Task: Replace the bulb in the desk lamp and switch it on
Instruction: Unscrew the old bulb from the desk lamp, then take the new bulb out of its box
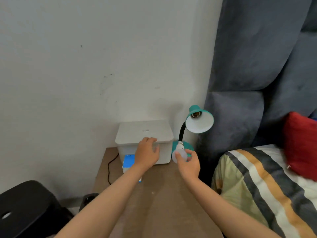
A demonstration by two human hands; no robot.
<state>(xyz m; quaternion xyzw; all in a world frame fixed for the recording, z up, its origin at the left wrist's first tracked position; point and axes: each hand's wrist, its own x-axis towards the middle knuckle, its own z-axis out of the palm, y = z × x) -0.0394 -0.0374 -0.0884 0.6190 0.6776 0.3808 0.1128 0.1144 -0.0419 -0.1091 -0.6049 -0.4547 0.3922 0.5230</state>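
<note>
A teal desk lamp (pixel 199 120) stands at the back right of the brown table, its shade tilted toward me with the socket (pixel 196 114) bare and no bulb in it. My right hand (pixel 187 163) holds a white bulb (pixel 179 152) in front of the lamp's base, with the bulb's metal screw end pointing up and away from me. My left hand (pixel 147 152) rests with fingers spread on the front edge of a white lidded box (pixel 144 133). A blue and white bulb carton (pixel 129 161) lies partly hidden under my left forearm.
The brown table (pixel 159 194) stands against a white wall. A black cable (pixel 109 167) runs down its left edge. A black stool (pixel 25 208) stands at lower left. A grey padded headboard (pixel 248 66) and a bed with a striped blanket (pixel 257 186) and red pillow (pixel 300 143) lie to the right.
</note>
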